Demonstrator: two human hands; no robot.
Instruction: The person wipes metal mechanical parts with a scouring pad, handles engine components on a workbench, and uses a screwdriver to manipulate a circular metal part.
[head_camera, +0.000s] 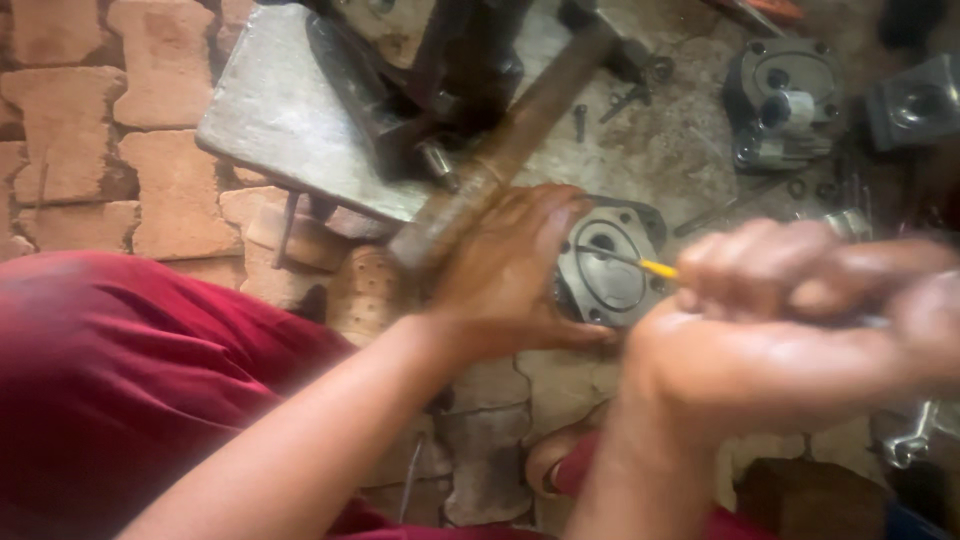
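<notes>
The left hand is closed around a long wooden hammer handle, beside the round grey metal housing on the paved floor. The right hand is clenched on a yellow-tipped tool set against the housing. The tool is best held steady and square.

Two hands: left hand, right hand. Three metal pump housings. One hammer. One metal slab.
</notes>
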